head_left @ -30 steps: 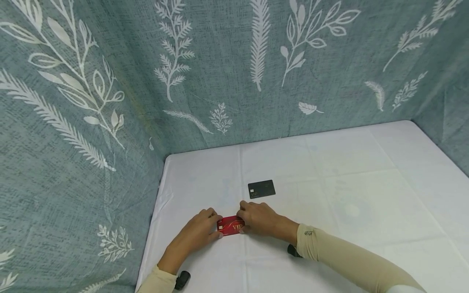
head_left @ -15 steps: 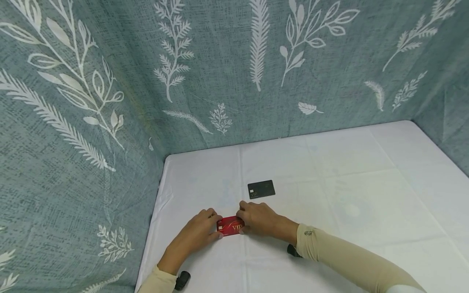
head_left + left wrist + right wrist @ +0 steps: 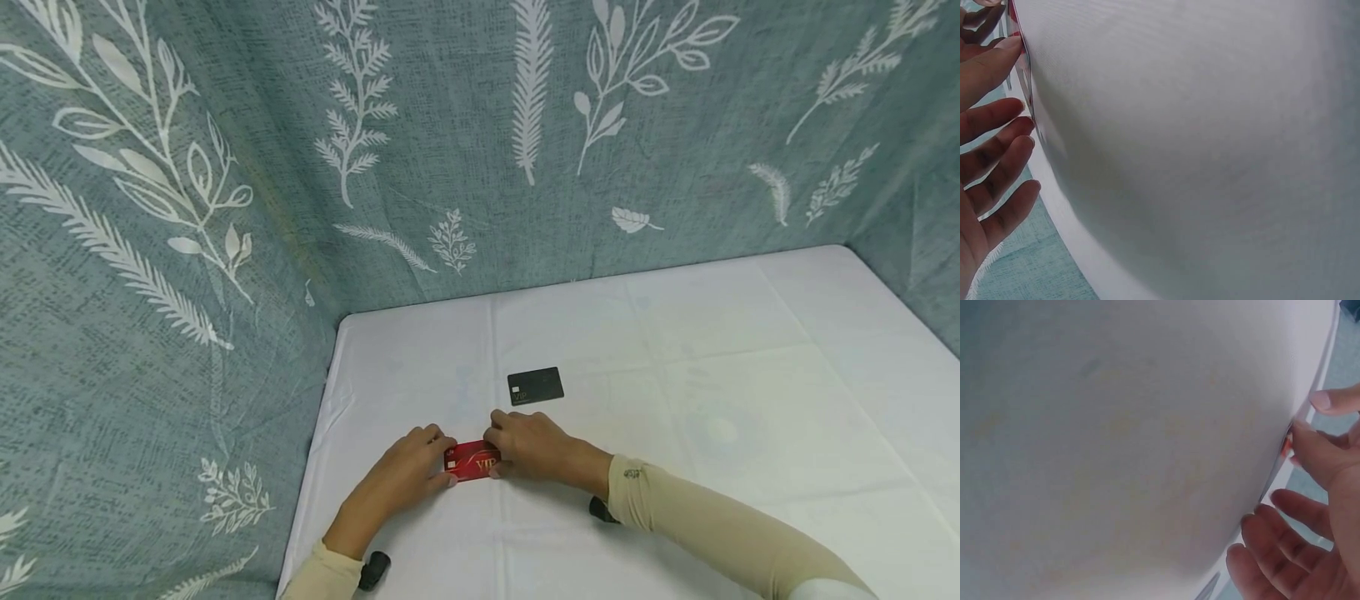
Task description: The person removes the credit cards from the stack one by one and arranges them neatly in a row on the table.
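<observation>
A red VIP card [image 3: 472,461] with gold lettering and a chip lies flat at the near part of the white table. My left hand [image 3: 402,477] pinches its left end, thumb at the near corner and fingertips at the far one. At the other end, my right hand [image 3: 534,447] holds the card the same way and covers its right edge. In the left wrist view the card is a thin edge-on strip [image 3: 1026,72] against the fingertips. Only a small red bit of the card [image 3: 1286,445] shows in the right wrist view. A black VIP card [image 3: 536,386] lies beyond the right hand, untouched.
White cloth covers the table [image 3: 720,400]. A blue-green curtain [image 3: 450,150] with white leaf prints rises behind the table and along its left side. Black wrist devices [image 3: 374,571] sit under both forearms, which wear beige sleeves [image 3: 697,521].
</observation>
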Action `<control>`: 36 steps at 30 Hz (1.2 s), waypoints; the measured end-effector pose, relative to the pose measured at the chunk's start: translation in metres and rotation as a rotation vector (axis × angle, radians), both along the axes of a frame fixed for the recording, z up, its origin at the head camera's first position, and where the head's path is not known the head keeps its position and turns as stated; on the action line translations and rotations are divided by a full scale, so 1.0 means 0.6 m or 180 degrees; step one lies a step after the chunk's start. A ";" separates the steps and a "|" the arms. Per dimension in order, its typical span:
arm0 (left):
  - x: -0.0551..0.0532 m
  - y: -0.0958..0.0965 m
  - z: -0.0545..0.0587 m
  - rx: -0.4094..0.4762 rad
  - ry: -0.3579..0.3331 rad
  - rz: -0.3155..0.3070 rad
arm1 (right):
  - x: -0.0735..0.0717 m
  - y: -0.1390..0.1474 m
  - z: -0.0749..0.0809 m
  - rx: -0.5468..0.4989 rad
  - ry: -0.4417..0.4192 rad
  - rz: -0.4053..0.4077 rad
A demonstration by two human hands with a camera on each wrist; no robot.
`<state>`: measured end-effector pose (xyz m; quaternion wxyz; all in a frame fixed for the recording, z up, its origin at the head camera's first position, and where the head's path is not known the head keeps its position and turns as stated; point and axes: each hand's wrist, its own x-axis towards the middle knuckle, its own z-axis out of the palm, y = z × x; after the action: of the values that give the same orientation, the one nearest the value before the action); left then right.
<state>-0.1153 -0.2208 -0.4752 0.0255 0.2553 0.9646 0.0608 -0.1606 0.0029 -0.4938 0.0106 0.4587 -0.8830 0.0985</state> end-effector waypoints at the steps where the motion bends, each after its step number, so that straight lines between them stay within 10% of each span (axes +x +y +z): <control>1: 0.000 0.000 0.001 -0.0003 -0.0003 -0.0005 | 0.000 0.001 0.000 0.0001 -0.0001 0.0002; 36: -0.032 0.044 0.013 -0.0027 0.0056 0.0015 | -0.050 0.107 0.006 -0.0286 0.0055 -0.0482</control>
<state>-0.1346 -0.1941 -0.4674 0.0180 0.2534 0.9657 0.0546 -0.1904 0.0669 -0.4900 0.0463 0.3905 -0.9098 0.1330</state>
